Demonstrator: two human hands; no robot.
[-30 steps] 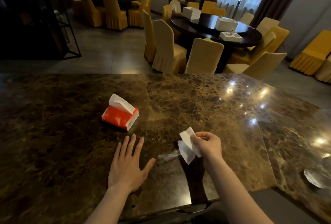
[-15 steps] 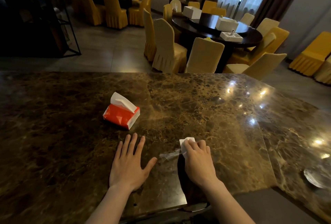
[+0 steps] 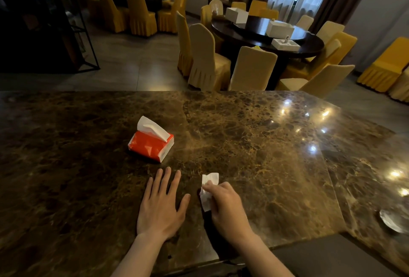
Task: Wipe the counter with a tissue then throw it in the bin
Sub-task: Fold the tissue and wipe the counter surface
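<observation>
A white tissue (image 3: 209, 186) lies crumpled on the dark brown marble counter (image 3: 254, 144), pinned under my right hand (image 3: 225, 207), whose fingers are closed over its near part. My left hand (image 3: 160, 206) rests flat on the counter just to the left, fingers spread, holding nothing. A red tissue pack (image 3: 151, 144) with a white sheet sticking out of its top sits on the counter beyond my left hand. No bin is in view.
The counter's near edge runs just below my wrists, with a cutout at the lower right. A small shiny dish (image 3: 392, 220) sits at the far right. Beyond the counter stand round dark dining tables (image 3: 265, 33) ringed by yellow-covered chairs (image 3: 205, 60), and a black metal rack (image 3: 73, 33) on the left.
My right hand came down from holding the tissue in the air, pressed it onto the counter, and has slid it left toward my left hand. My left hand has stayed flat.
</observation>
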